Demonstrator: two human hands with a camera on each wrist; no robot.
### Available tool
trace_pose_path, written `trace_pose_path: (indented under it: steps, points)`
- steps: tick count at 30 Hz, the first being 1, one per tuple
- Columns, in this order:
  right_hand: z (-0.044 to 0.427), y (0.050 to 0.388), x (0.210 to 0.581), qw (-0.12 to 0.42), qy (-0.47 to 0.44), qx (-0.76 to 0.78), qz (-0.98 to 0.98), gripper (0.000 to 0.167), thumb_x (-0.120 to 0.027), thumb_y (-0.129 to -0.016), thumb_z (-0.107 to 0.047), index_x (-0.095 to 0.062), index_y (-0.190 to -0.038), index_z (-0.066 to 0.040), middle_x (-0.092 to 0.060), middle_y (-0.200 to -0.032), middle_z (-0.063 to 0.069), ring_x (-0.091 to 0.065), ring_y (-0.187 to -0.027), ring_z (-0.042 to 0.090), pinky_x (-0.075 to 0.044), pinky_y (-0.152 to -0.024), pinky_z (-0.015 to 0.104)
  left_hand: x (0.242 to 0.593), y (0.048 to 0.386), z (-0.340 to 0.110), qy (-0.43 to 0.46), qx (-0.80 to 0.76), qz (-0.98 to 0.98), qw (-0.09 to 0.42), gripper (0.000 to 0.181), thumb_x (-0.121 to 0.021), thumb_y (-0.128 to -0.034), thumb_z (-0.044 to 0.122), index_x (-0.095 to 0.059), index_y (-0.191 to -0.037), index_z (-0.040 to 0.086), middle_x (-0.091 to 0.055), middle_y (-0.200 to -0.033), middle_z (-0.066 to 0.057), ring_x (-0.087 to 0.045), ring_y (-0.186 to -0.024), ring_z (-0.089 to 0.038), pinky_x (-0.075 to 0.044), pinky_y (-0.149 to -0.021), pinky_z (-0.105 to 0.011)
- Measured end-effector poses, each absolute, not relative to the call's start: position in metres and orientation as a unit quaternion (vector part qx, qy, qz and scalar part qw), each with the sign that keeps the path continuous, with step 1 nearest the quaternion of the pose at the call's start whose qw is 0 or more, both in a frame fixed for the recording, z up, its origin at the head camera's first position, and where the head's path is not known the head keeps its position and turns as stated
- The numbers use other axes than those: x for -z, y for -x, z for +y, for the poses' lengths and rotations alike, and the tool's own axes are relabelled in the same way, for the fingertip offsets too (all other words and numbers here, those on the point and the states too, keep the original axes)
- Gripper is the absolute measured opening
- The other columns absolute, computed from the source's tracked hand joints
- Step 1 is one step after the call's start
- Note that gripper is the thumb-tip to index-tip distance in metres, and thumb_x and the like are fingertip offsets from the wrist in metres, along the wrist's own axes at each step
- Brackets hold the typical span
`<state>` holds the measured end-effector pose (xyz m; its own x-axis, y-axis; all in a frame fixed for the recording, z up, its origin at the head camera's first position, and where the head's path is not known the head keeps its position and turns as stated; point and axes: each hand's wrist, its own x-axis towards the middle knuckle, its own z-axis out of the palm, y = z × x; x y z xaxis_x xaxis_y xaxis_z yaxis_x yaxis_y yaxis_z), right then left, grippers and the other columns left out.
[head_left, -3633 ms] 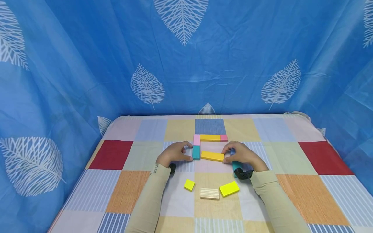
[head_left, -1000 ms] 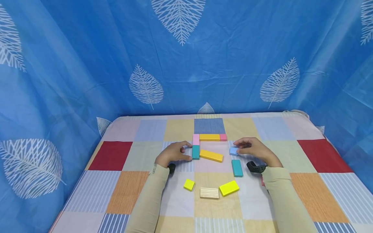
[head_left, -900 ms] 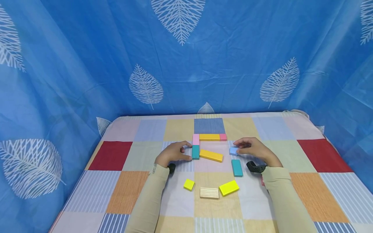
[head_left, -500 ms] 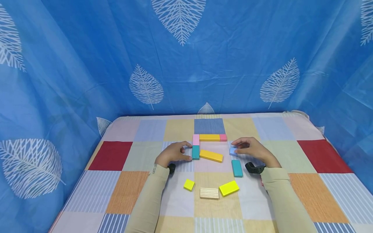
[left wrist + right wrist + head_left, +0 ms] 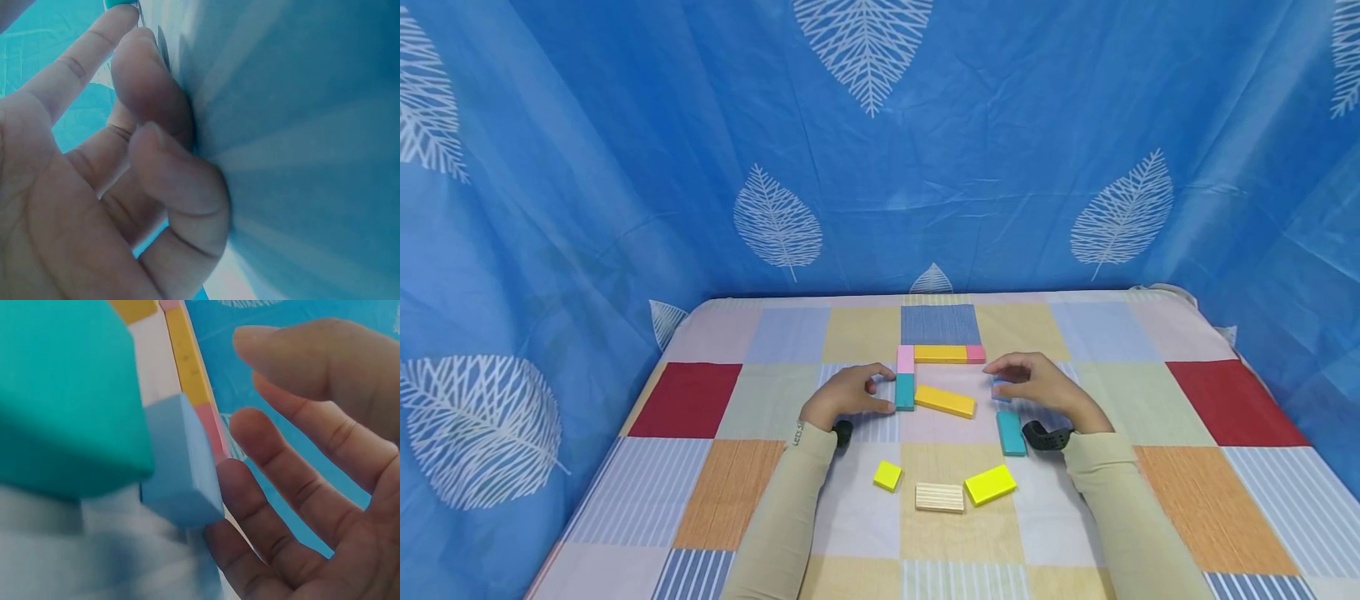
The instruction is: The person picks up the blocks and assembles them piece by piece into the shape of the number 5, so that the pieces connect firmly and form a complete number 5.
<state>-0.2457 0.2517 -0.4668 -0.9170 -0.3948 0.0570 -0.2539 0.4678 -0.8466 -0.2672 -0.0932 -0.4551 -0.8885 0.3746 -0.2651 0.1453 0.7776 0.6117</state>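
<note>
My left hand rests on the cloth, index fingertip and thumb at the left side of a teal block; its other fingers are loosely bent and hold nothing. That block lines up with a light pink block, a long orange-yellow block and a darker pink one, forming a corner. A second orange-yellow block lies slanted inside it. My right hand, thumb and fingers spread apart, hovers by a small blue block, partly hidden by it in the head view. Nothing is between its fingertips.
Another teal block lies below the right hand. Nearer me are a small yellow block, a ridged wooden block and a larger yellow block. A patchwork cloth covers the table, with a blue curtain behind.
My right hand has left the slanted orange-yellow block, moved right to the blue block, then shifted slightly left over it. That orange-yellow block is tilted a little more. The left hand has stayed put.
</note>
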Motion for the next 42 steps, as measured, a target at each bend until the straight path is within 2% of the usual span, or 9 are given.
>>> trace_pose_path:
  steps: [5, 12, 16, 21, 30, 42]
  points:
    - [0.243, 0.247, 0.466, 0.081, 0.202, 0.467, 0.857, 0.028, -0.079, -0.097, -0.002, -0.074, -0.123, 0.009, -0.074, -0.122, 0.023, -0.068, -0.111, 0.038, -0.053, -0.107, 0.055, 0.455, 0.267, -0.093, -0.138, -0.303, 0.924, 0.190, 0.053, -0.090, -0.0916, 0.023, -0.071, -0.141, 0.016, -0.055, -0.094, -0.005, -0.050, -0.086, -0.021, -0.041, -0.074, -0.033]
    - [0.233, 0.246, 0.465, 0.091, 0.216, 0.455, 0.859, 0.026, -0.080, -0.096, -0.003, -0.075, -0.120, 0.007, -0.075, -0.118, 0.020, -0.065, -0.110, 0.037, -0.049, -0.107, 0.062, 0.455, 0.267, -0.093, -0.138, -0.299, 0.925, 0.189, 0.054, -0.090, -0.0913, 0.024, -0.071, -0.141, 0.016, -0.056, -0.096, -0.005, -0.051, -0.088, -0.021, -0.043, -0.075, -0.034]
    - [0.229, 0.245, 0.465, 0.097, 0.224, 0.443, 0.863, 0.027, -0.082, -0.094, -0.005, -0.076, -0.119, 0.005, -0.074, -0.119, 0.020, -0.063, -0.109, 0.036, -0.051, -0.105, 0.061, 0.455, 0.267, -0.093, -0.138, -0.301, 0.924, 0.191, 0.054, -0.091, -0.0912, 0.025, -0.071, -0.141, 0.017, -0.056, -0.097, -0.005, -0.052, -0.089, -0.022, -0.043, -0.076, -0.034]
    - [0.223, 0.244, 0.465, 0.109, 0.227, 0.421, 0.871, 0.027, -0.084, -0.092, -0.007, -0.077, -0.116, 0.003, -0.073, -0.118, 0.017, -0.061, -0.104, 0.030, -0.054, -0.100, 0.053, 0.455, 0.267, -0.093, -0.134, -0.303, 0.923, 0.193, 0.055, -0.091, -0.0910, 0.025, -0.071, -0.141, 0.017, -0.057, -0.097, -0.005, -0.052, -0.090, -0.022, -0.044, -0.077, -0.034]
    - [0.217, 0.243, 0.464, 0.117, 0.228, 0.387, 0.886, 0.030, -0.089, -0.086, -0.007, -0.078, -0.112, 0.002, -0.074, -0.113, 0.013, -0.063, -0.106, 0.032, -0.051, -0.104, 0.059, 0.457, 0.268, -0.094, -0.136, -0.298, 0.925, 0.193, 0.055, -0.090, -0.0914, 0.025, -0.070, -0.142, 0.017, -0.057, -0.097, -0.005, -0.052, -0.089, -0.022, -0.043, -0.076, -0.034]
    - [0.211, 0.244, 0.465, 0.106, 0.225, 0.363, 0.898, 0.027, -0.093, -0.082, -0.008, -0.076, -0.101, -0.001, -0.071, -0.100, 0.005, -0.056, -0.092, 0.022, -0.052, -0.089, 0.045, 0.456, 0.267, -0.094, -0.135, -0.299, 0.924, 0.196, 0.054, -0.090, -0.0919, 0.025, -0.070, -0.141, 0.017, -0.055, -0.095, -0.005, -0.050, -0.087, -0.021, -0.042, -0.075, -0.033]
